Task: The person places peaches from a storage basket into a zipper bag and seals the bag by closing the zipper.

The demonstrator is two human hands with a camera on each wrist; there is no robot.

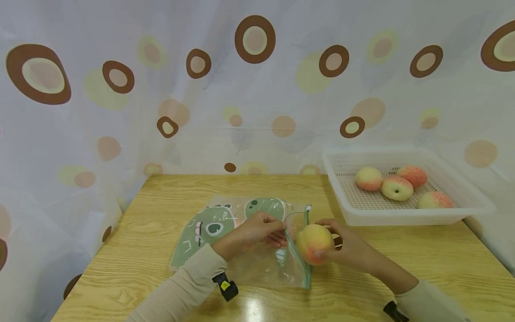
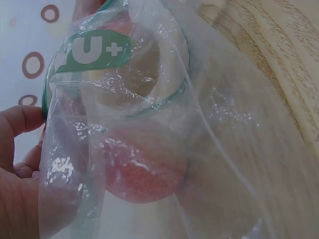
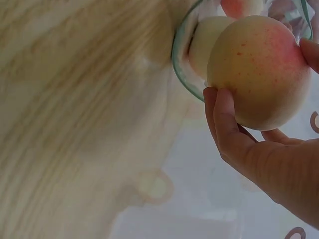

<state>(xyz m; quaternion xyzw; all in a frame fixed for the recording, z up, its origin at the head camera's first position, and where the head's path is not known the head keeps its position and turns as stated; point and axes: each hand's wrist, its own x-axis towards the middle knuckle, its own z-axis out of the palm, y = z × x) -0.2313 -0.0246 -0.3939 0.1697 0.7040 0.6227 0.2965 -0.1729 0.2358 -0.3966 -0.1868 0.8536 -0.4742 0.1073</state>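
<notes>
The right hand (image 1: 346,248) has its thumb and fingers curled round a yellow-and-red peach (image 1: 314,243), which sits right at the mouth of the clear dinosaur-print zip bag (image 1: 257,270). The left hand (image 1: 257,232) pinches the bag's green zip rim (image 1: 307,279), lifting one side of the opening off the other. The step appears to be feeding the peach through that gap, and it seems best done by pulling the rim up and outward, so that the lips part wider than the fruit. Both lips should pass outside the peach before it goes deeper, since a fold caught against its skin would probably drag the bag along the counter (image 1: 132,250). A pink peach (image 2: 144,169) shows through the plastic in the left wrist view, so the new one is better steered beside it than pushed straight against it. A light grip should suit such smooth, round fruit, with the fingertips letting go only once it is well past the zip. The white plastic basket (image 1: 402,218), with four more peaches (image 1: 397,188), stands well apart at the far right, leaving room for the right arm.
</notes>
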